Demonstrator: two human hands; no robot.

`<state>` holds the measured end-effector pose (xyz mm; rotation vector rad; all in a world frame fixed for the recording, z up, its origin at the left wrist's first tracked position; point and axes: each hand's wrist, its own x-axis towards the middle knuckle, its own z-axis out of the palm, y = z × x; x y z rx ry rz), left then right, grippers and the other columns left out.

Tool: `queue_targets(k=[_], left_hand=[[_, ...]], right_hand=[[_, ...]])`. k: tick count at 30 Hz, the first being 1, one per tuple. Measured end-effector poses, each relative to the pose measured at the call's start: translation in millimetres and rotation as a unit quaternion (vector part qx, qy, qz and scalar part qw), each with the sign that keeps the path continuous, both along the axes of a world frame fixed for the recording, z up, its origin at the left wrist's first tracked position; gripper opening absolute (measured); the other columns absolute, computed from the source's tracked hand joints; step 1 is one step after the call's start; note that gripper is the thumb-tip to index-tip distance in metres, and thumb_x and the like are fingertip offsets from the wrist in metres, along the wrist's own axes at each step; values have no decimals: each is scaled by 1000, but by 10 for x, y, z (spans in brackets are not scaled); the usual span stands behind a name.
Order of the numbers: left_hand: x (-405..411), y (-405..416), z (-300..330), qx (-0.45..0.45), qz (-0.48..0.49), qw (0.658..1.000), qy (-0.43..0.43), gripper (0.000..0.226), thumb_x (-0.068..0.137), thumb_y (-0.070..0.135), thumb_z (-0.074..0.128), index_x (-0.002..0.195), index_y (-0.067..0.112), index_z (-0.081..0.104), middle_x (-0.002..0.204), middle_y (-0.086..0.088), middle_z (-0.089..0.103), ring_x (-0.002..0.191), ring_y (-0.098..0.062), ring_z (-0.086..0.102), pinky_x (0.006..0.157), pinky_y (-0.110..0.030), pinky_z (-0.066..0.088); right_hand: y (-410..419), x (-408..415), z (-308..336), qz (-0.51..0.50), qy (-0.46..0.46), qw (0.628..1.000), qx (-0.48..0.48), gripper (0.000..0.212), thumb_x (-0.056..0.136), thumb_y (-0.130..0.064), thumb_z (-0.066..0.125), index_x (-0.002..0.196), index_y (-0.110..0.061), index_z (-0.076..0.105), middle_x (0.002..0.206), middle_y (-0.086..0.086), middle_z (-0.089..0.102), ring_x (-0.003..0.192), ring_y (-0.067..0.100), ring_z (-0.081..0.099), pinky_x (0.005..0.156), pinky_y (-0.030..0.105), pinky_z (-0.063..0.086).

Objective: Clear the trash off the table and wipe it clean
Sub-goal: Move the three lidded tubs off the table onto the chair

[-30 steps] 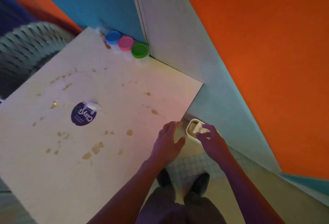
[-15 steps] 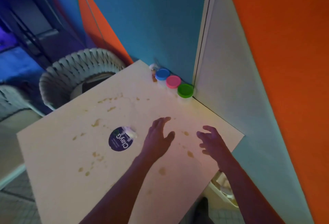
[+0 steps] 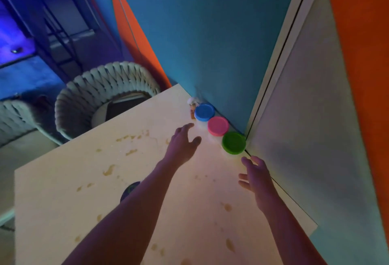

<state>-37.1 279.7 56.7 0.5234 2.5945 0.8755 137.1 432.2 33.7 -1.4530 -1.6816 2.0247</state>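
Both hands are out over the table [image 3: 63, 201], palms down, and neither grip has anything in it. The left hand [image 3: 182, 142] has its fingers spread loose, fingertips reaching toward 12 o'clock, just short of the blue-lidded tub [image 3: 204, 112]. The right hand [image 3: 255, 175] is open too, fingers relaxed, sitting near the table edge at about 3 o'clock, just below the green-lidded tub [image 3: 234, 143]. The pink-lidded tub [image 3: 218, 126] sits between those two, all three lined up against the wall corner at roughly 1 o'clock. A small bottle-ish thing [image 3: 192, 106] is right beside the blue one, too blurry to name. Brownish smears [image 3: 109, 169] are all over the tabletop. A dark round sticker [image 3: 128, 191] peeks out from under the left forearm. A woven chair [image 3: 101, 88] sits off at 10 o'clock.
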Motion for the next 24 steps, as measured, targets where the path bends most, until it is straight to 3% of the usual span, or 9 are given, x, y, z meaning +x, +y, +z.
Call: queue_targets(k=[5,10,14,18,21,24], left_hand=[[-522,474,-202,-8,39,999,-27,63,99,40,60,154,21,36,153,-13,44,137,-30,47,110,-41,40],[-874,811,-420,-7,74,996,-57,65,100,36,60,155,18,33,152,-15,45,135,-33,49,107,-45,43],[-1002,986,-544,25,120,989,-79,61,102,26,55,157,17,29,148,-15,49,126,-33,54,93,-42,52],[-1011,1051,-631,51,173,981,-72,51,101,19,50,150,18,35,139,-14,59,115,-34,60,92,-53,57],[-991,1056,-661,59,186,978,-72,47,100,14,47,145,20,39,135,-11,61,112,-34,61,90,-53,58],[-950,1044,-665,72,192,975,-82,47,98,9,47,143,20,41,135,-11,61,112,-31,61,91,-49,59]], right_hand=[[271,-326,-239,-19,-5,999,-45,55,98,-29,58,147,-17,37,128,7,52,103,31,64,87,47,57],[387,-557,-434,-26,-27,997,-62,58,97,-31,60,148,-15,37,133,11,54,99,29,65,80,44,58],[437,-667,-522,-28,-33,994,-100,61,98,-30,59,151,-15,34,136,12,53,95,26,65,78,41,57],[491,-730,-545,-24,-42,991,-126,61,98,-26,59,151,-14,32,134,15,54,98,31,66,82,43,57],[540,-761,-572,-18,-55,991,-117,57,98,-21,58,150,-12,36,129,17,58,96,30,67,74,39,57],[576,-739,-567,-12,-67,993,-96,46,94,-12,58,139,-9,49,115,18,64,77,25,64,63,35,53]])
